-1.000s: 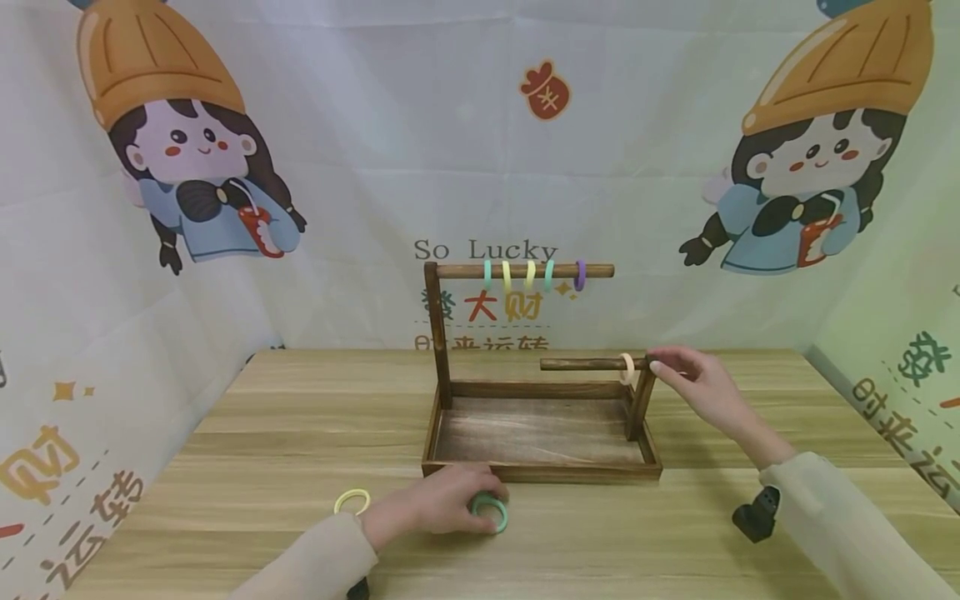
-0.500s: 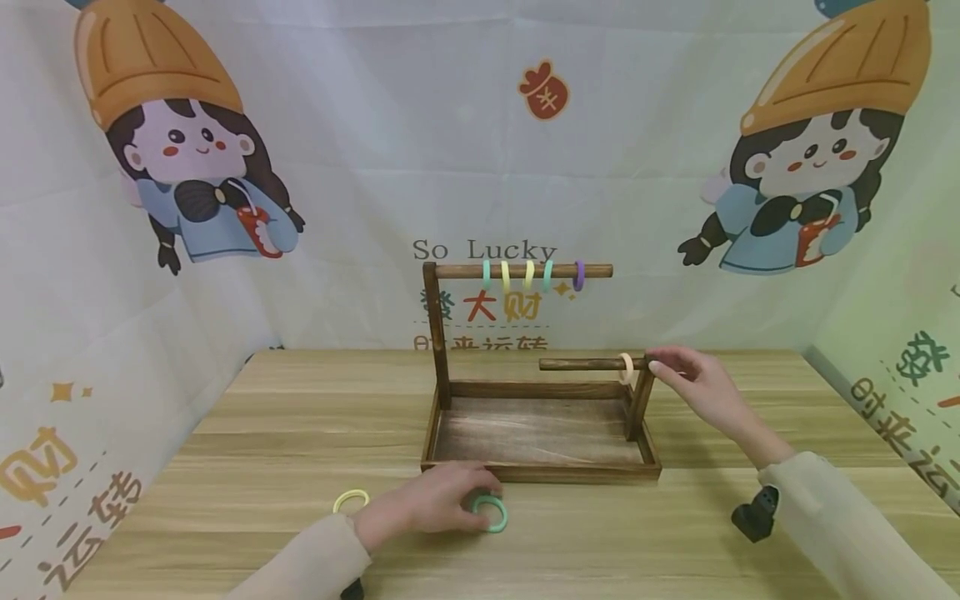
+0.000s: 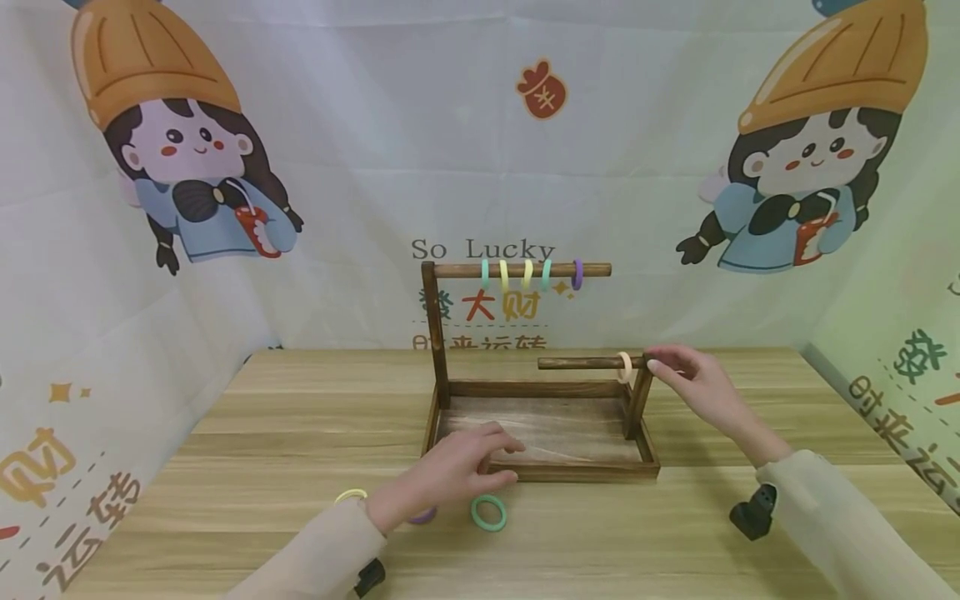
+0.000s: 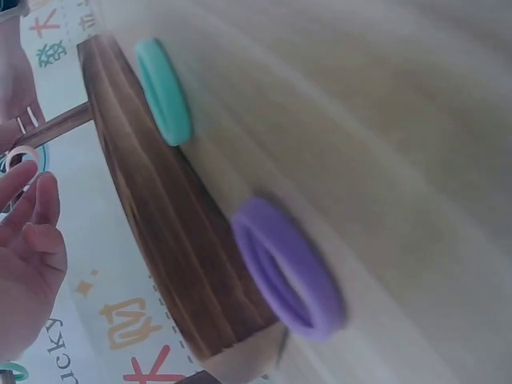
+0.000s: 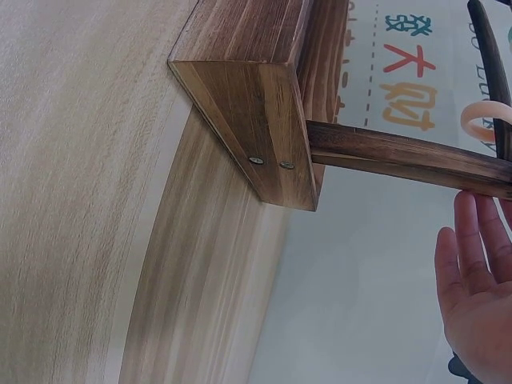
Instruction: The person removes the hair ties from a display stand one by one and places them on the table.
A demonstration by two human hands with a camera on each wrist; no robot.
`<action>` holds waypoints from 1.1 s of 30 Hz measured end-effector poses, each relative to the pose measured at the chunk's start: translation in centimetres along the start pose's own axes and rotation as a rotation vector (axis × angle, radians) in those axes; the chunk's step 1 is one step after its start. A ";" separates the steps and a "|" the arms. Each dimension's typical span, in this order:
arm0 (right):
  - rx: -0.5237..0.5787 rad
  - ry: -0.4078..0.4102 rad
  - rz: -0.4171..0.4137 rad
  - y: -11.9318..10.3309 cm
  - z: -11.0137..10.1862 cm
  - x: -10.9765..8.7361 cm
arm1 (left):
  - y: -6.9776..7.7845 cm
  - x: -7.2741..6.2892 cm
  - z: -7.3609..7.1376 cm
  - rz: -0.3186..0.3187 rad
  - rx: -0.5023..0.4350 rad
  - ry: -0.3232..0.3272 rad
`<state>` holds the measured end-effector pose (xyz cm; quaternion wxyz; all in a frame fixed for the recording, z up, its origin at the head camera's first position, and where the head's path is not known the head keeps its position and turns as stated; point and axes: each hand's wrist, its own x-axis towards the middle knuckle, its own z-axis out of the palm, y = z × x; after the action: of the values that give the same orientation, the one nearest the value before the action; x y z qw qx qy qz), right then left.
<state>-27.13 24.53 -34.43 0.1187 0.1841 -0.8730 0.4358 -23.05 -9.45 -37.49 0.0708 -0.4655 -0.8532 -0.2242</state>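
My left hand (image 3: 461, 467) hovers over the front edge of the dark wooden rack (image 3: 577, 472), its fingers loosely bent and holding nothing. Flat on the table just below it lies a green ring (image 3: 489, 513). A purple ring (image 4: 288, 268) shows fully in the left wrist view; in the head view the left hand mostly covers it. Near the left sleeve a yellow ring (image 3: 351, 494) is partly hidden. My right hand (image 3: 701, 387) pinches the top of the rack's short post, where a peach ring (image 3: 625, 367) hangs on the low bar. Several green, yellow and purple rings hang along the upper bar (image 3: 592, 270).
The rack's tray base has a low rim all round, with a tall post (image 3: 435, 333) at its left end. Wood-grain table (image 3: 247, 450) extends on both sides. A printed cloth (image 3: 360, 167) stands behind and at the sides.
My left hand has let go of the green ring and moved up and forward, leaving it on the table. Part of a purple ring now shows beneath the hand. The right hand stays at the post.
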 end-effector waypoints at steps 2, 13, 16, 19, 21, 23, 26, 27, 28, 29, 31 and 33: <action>-0.003 0.000 0.002 0.0 0.0 0.0 | 0.0 0.5 -0.1 0.021 0.006 0.043; -0.003 -0.003 0.011 0.2 0.0 0.0 | -0.2 3.6 -0.8 0.134 0.019 0.282; 0.000 -0.010 0.013 0.1 -0.1 0.0 | -0.1 4.5 -1.0 0.134 0.014 0.334; 0.002 -0.014 0.009 0.1 -0.2 -0.1 | 0.0 5.4 -1.3 0.108 0.015 0.356; 0.004 -0.017 0.002 0.1 -0.2 -0.1 | 0.0 5.9 -1.4 0.088 0.008 0.359; 0.000 -0.017 -0.007 0.2 -0.3 -0.2 | 0.1 6.4 -1.5 0.071 -0.005 0.361; -0.007 -0.017 -0.020 0.3 -0.3 -0.2 | 0.0 7.2 -1.6 0.055 -0.024 0.368; -0.011 -0.017 -0.022 0.3 -0.3 -0.2 | -0.1 7.5 -1.6 0.052 -0.028 0.373; -0.014 -0.017 -0.023 0.3 -0.3 -0.2 | -0.2 7.7 -1.5 0.050 -0.031 0.381; -0.016 -0.017 -0.025 0.4 -0.3 -0.1 | -0.3 7.9 -1.5 0.048 -0.034 0.388; -0.018 -0.018 -0.026 0.4 -0.4 -0.1 | -0.4 8.3 -1.4 0.042 -0.047 0.404; -0.018 -0.020 -0.026 0.4 -0.4 0.0 | -0.5 8.6 -1.3 0.025 -0.062 0.411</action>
<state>-27.25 25.06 -34.51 0.1171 0.1986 -0.8755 0.4247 -28.39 -3.70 -33.61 0.2319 -0.4223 -0.8078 -0.3396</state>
